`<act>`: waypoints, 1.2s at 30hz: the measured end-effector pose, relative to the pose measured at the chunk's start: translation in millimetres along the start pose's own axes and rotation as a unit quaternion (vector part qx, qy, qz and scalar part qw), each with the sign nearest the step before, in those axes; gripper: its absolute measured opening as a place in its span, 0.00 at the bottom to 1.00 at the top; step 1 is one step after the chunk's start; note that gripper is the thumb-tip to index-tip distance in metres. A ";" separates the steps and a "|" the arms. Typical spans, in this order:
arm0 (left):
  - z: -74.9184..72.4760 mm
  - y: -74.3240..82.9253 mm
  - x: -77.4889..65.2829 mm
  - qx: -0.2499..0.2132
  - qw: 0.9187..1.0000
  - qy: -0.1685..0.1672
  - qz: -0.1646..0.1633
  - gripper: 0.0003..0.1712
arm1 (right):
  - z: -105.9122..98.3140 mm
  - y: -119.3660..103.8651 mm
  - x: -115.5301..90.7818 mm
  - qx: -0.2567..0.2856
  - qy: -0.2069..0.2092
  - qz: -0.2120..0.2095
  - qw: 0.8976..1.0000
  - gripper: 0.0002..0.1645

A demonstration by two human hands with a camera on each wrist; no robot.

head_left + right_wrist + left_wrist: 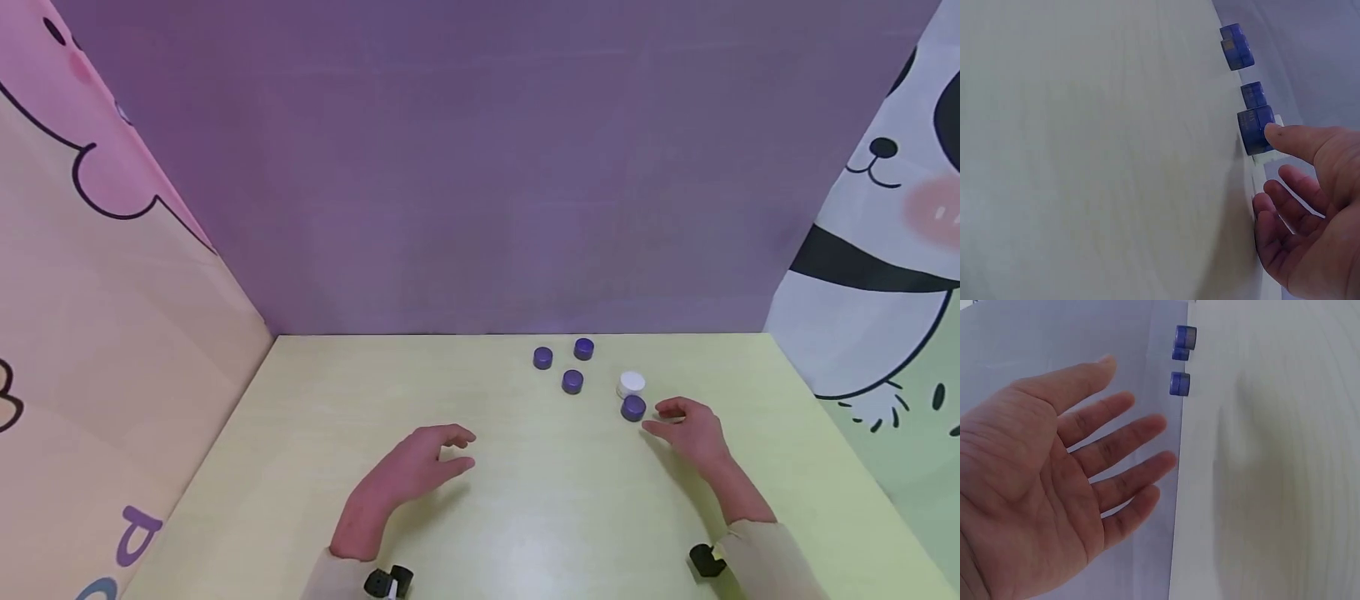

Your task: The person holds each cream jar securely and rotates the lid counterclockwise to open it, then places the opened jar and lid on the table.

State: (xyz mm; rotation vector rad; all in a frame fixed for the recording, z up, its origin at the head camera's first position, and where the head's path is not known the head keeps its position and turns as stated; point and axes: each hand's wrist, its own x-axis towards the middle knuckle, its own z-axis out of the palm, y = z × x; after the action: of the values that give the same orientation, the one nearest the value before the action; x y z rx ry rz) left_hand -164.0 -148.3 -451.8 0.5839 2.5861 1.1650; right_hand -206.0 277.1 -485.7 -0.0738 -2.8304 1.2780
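My right hand (696, 435) is just right of a small round purple-blue jar (633, 408), fingers apart and holding nothing. In the right wrist view, the thumb (1297, 140) overlaps the nearest blue jar (1255, 131), and the other fingers are loosely bent. A white round jar (631, 383) stands directly behind that purple jar. Over the table's left-centre, my left hand (420, 462) hovers with relaxed, spread fingers. Its palm (1029, 462) shows nothing held in the left wrist view.
Farther back are three more purple jars: one at the left (543, 358), one at the rear (583, 348) and one in front (572, 382). The pale table (525, 533) meets a purple back wall (480, 167). Printed panels flank both sides. Black wrist devices sit on both sleeves.
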 end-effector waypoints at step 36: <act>9.2 8.5 6.7 0.032 0.999 -0.017 -0.014 0.20 | 14.6 -9.5 25.1 -0.080 -0.026 -0.001 0.996 0.31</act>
State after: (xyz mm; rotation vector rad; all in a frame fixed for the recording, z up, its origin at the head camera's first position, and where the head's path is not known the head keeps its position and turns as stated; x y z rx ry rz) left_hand -164.3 -134.2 -451.8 0.5724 2.6024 1.0586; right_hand -232.1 261.3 -487.9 -0.0426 -2.9708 1.0666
